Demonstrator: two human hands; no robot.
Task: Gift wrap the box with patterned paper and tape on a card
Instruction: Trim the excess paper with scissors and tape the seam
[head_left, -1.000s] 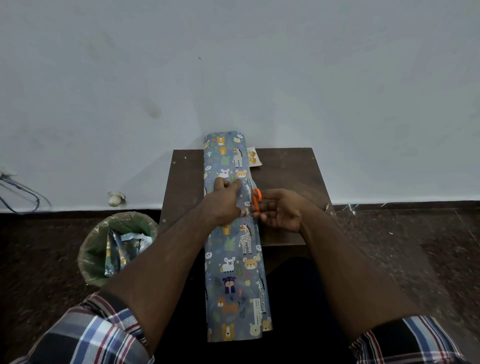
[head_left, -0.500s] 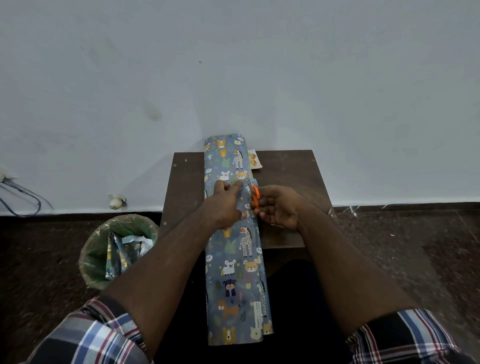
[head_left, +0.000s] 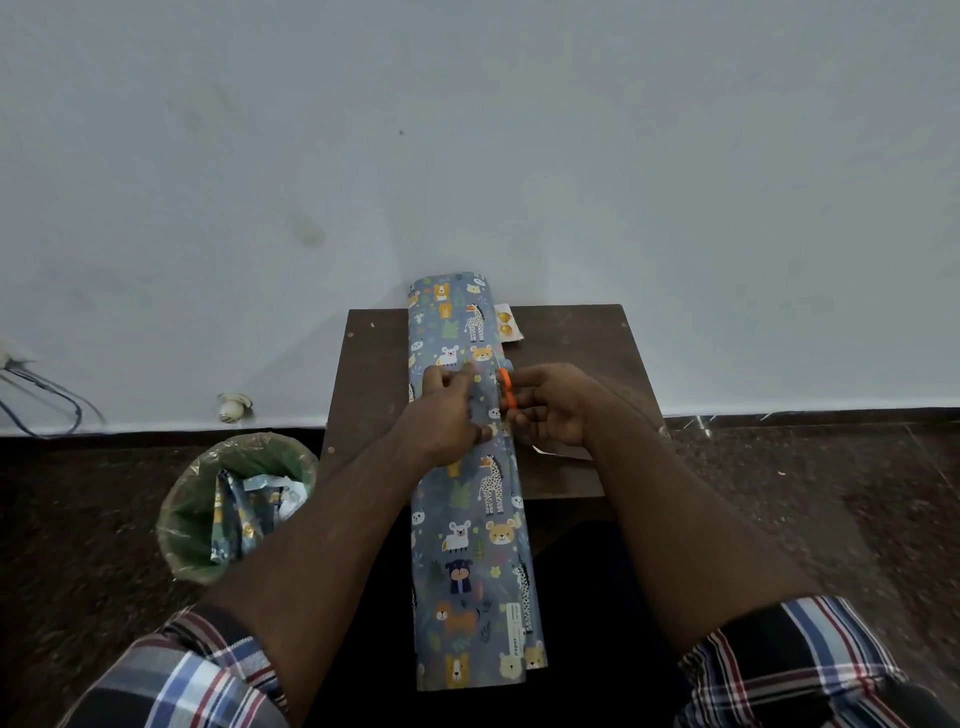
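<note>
While the left hand (head_left: 447, 410) pinches the blue animal-print wrapping paper roll (head_left: 470, 499) on the dark wooden tabletop (head_left: 571, 332), the right hand (head_left: 550, 405) beside that grip clasps orange-handled scissors (head_left: 506, 392).

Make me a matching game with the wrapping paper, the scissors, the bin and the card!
Things:
1. wrapping paper
2. scissors
3. bin
4. card

Where or what:
A. on the floor, with paper scraps inside
B. orange handles, held by the right hand
C. at the far end of the table, peeking out beside the paper
D. long, covered in animals, hanging over the table's near edge

Pairs: 1-D, 2-B, 3-A, 4-C
</note>
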